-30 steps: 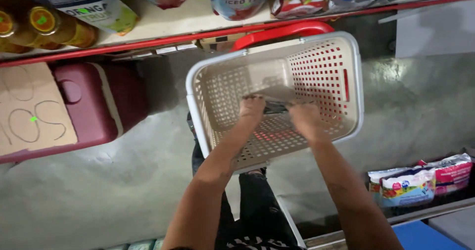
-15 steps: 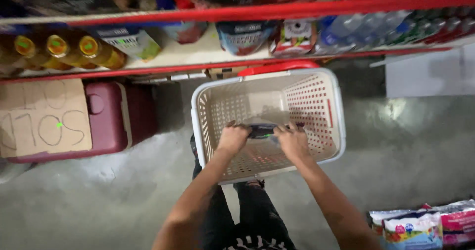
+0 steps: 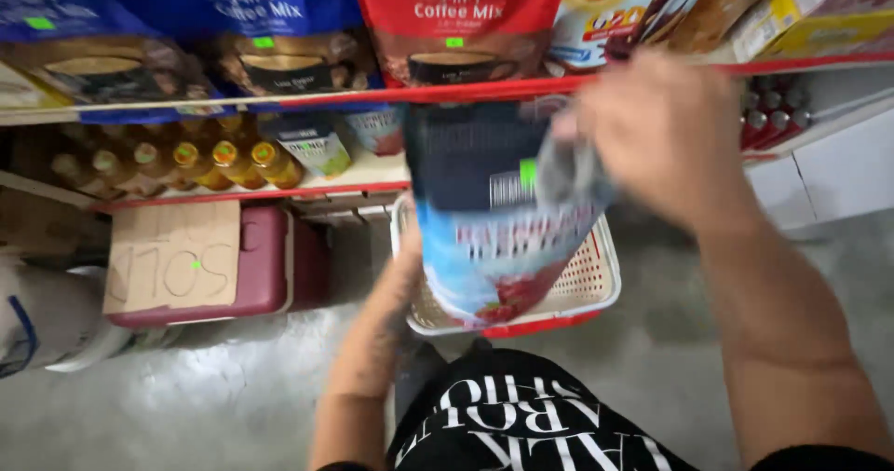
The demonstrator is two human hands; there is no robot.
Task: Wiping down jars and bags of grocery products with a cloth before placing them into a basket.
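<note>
A soft pouch [image 3: 498, 224] hangs in the middle of the frame, its dark top edge uppermost and its pale blue lower half showing a red fruit picture. It is blurred, tilted slightly, and lifted clear above a cream plastic basket [image 3: 596, 280] with perforated walls and a red rim, which sits on the grey floor just below centre, mostly hidden behind the pouch.

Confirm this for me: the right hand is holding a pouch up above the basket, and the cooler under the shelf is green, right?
Not quite. The head view shows the right hand holding the pouch above the basket, but the cooler under the shelf is dark red, not green.
</note>
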